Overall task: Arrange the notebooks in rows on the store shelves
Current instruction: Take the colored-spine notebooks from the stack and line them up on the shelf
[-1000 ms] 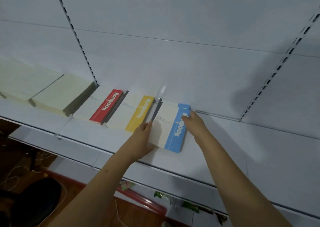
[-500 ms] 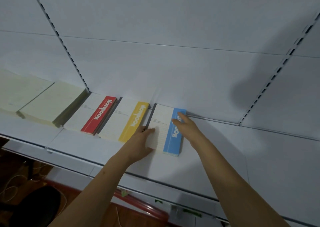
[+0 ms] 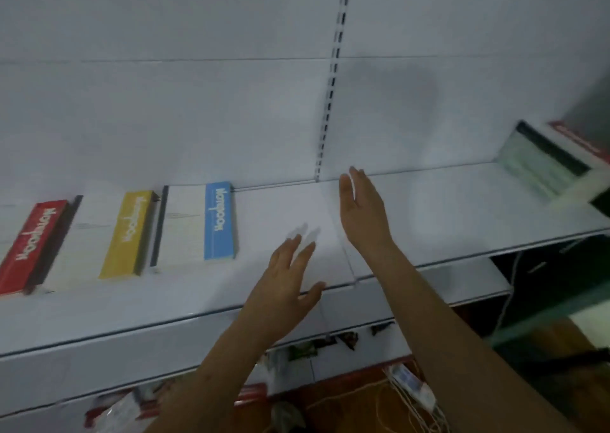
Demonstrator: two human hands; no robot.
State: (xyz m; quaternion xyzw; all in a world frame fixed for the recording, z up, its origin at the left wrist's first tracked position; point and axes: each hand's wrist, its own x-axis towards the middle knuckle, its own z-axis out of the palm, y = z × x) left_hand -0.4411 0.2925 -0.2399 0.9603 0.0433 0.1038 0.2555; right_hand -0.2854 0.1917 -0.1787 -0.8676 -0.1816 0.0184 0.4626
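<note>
Your left hand [image 3: 286, 287] hangs over the front part of the white shelf [image 3: 445, 221] with its fingers straight and slightly spread, holding nothing; whether the fingertips touch the shelf surface cannot be told through the blur. Your right hand [image 3: 363, 208] is also flat and wide, fingers together and pointing toward the back panel [image 3: 198, 102], empty, above the bare shelf to the right of the notebooks.

The notebooks lie flat in a row on the left half of the shelf, spines toward the back. The blue notebook [image 3: 201, 223] is the nearest to your hands yet well apart from them; it is a thick rectangular block with a white cover, a blue band and a dark spine strip. Just beside it on the left lies the yellow notebook [image 3: 115, 234], then the red notebook [image 3: 29, 244] at the picture's edge. All look matte, like paper or card.

The shelf is smooth painted metal, and a slotted upright [image 3: 333, 79] runs up the back panel. At the far right a stack of books [image 3: 548, 155] sits blurred.
</note>
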